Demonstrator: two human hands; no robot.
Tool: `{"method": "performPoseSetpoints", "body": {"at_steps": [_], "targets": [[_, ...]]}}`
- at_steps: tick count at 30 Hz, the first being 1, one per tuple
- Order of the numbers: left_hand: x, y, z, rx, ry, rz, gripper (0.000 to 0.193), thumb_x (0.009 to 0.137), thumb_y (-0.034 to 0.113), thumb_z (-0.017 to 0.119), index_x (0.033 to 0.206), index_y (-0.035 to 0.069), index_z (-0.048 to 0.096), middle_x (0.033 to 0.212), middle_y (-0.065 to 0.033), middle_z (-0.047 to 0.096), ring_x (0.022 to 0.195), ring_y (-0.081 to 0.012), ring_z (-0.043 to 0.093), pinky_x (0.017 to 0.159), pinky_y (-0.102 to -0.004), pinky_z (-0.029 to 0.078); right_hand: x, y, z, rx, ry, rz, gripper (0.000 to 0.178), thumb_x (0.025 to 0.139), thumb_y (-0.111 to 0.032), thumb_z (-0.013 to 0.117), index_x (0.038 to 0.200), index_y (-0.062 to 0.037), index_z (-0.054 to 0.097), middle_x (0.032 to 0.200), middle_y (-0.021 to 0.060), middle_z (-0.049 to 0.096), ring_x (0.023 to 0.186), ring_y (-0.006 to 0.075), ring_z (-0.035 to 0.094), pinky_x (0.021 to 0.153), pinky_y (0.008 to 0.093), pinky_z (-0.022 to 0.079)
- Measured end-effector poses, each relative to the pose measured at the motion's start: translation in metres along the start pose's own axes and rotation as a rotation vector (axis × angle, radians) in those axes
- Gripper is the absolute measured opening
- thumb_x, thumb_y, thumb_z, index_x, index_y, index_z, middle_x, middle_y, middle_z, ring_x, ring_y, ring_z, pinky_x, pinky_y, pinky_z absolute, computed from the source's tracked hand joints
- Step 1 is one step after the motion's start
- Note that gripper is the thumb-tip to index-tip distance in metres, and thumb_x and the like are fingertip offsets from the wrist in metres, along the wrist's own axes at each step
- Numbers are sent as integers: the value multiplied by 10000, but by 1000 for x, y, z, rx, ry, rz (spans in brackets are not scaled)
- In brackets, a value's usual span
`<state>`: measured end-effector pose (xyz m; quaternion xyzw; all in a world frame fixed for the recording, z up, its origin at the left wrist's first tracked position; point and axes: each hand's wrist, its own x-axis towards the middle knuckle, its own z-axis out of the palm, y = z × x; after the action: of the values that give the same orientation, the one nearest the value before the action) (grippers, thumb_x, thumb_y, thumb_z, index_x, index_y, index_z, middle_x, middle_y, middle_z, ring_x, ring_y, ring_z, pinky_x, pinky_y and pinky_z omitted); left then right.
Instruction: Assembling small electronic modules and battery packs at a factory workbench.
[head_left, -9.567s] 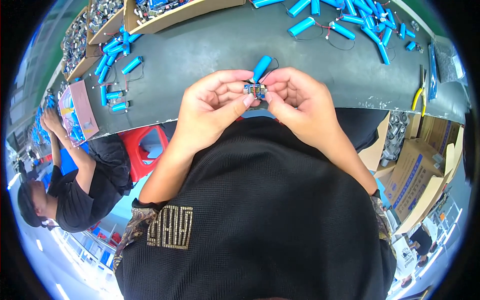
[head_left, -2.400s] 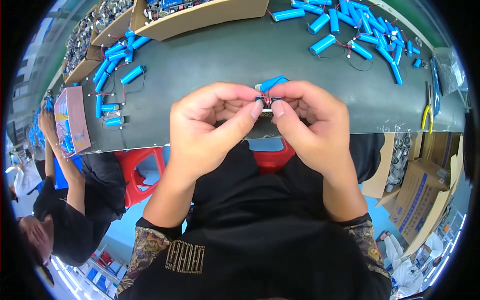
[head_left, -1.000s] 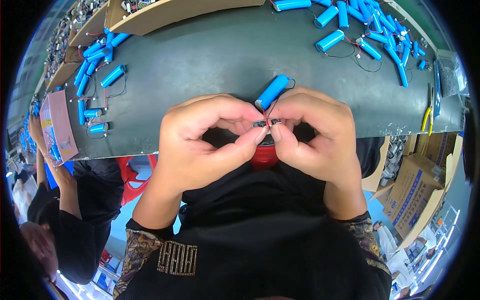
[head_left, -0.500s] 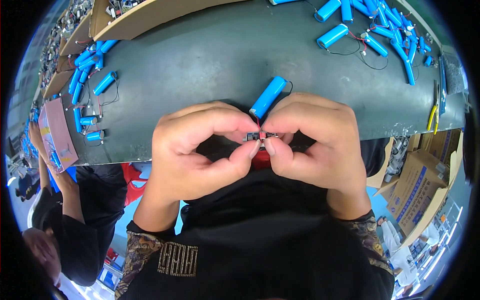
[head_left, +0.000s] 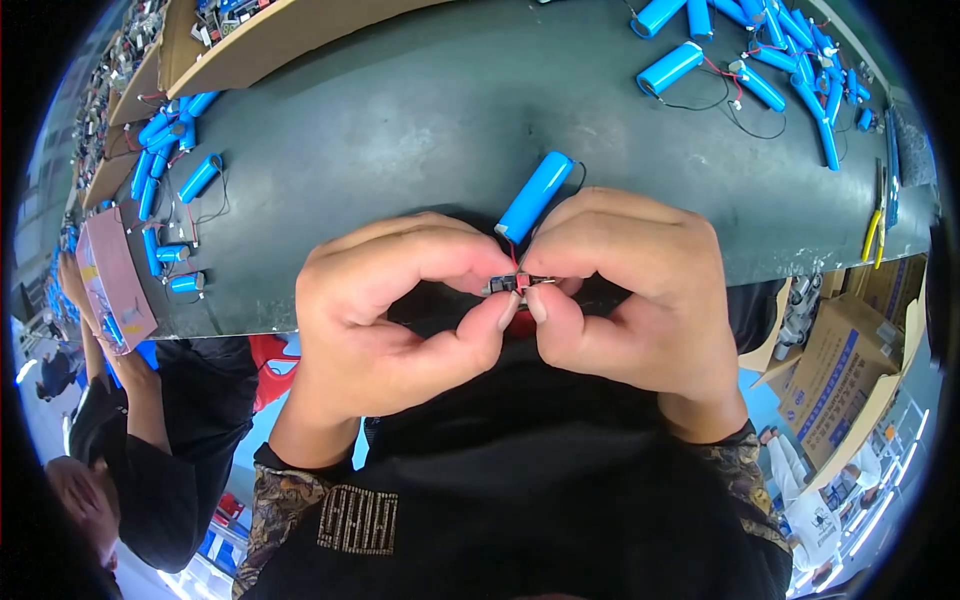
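Note:
Just over the table's near edge, my left hand (head_left: 400,310) pinches a small dark circuit board (head_left: 502,284) between thumb and fingers. My right hand (head_left: 635,290) is closed on its other end, by a small red part where wires meet it; fingertips hide the exact join. A blue cylindrical battery (head_left: 536,196) rests on the table right beyond my fingers, tilted up to the right. Its red wire runs down to the board, and a black wire loops behind my right fingers.
Several blue wired batteries (head_left: 670,68) lie at the far right, others (head_left: 200,178) at the left. Cardboard trays (head_left: 225,65) of parts stand far left. Yellow-handled pliers (head_left: 873,235) lie at the right edge. A co-worker's arm (head_left: 145,400) reaches a pink box (head_left: 118,270) at left.
The board between my fingers has shifted slightly down and to the left, and my hands have moved a little with it. Both still pinch it.

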<state>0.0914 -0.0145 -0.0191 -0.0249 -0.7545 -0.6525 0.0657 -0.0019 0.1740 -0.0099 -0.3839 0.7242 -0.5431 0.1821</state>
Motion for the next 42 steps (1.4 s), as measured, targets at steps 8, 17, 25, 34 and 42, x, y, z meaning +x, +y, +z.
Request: {"method": "performPoseSetpoints", "body": {"at_steps": [8, 17, 25, 34, 42], "targets": [[-2, 0, -3, -124, 55, 11, 240, 752, -79, 773, 977, -48, 698, 906, -157, 718, 812, -214, 708, 727, -307, 571, -2, 1, 0, 202, 49, 31, 221, 712, 21, 738, 927, -10, 699, 823, 84, 691, 680, 161, 666, 604, 250, 512], [-1, 1, -7, -82, 11, 128, 172, 779, -64, 767, 946, -58, 726, 947, -188, 717, 862, -254, 712, 756, -332, 583, -8, 6, 0, 110, 89, -149, 277, 719, 30, 787, 978, 6, 693, 884, 120, 709, 764, 201, 692, 654, 284, 551], [0, 1, -7, -37, 15, 112, 173, 782, -50, 772, 951, -53, 733, 937, -182, 716, 831, -240, 708, 739, -315, 578, -6, 7, 4, 112, 117, -157, 260, 724, 45, 777, 965, 10, 686, 894, 121, 707, 747, 184, 685, 623, 266, 543], [-10, 3, -1, -335, 131, -60, 302, 857, -92, 705, 1150, -113, 636, 1003, -173, 723, 937, -201, 706, 833, -292, 563, -8, 5, 6, 174, 100, -96, 341, 736, 32, 800, 1049, 29, 664, 885, 110, 698, 706, 150, 667, 612, 251, 522], [-10, 1, -5, -462, 98, -27, 312, 857, -101, 699, 1159, -121, 623, 1040, -180, 713, 952, -210, 708, 868, -305, 570, -6, 6, 7, 94, 101, -132, 376, 726, -14, 838, 1057, 35, 666, 848, 102, 695, 674, 148, 659, 595, 249, 514]]}}
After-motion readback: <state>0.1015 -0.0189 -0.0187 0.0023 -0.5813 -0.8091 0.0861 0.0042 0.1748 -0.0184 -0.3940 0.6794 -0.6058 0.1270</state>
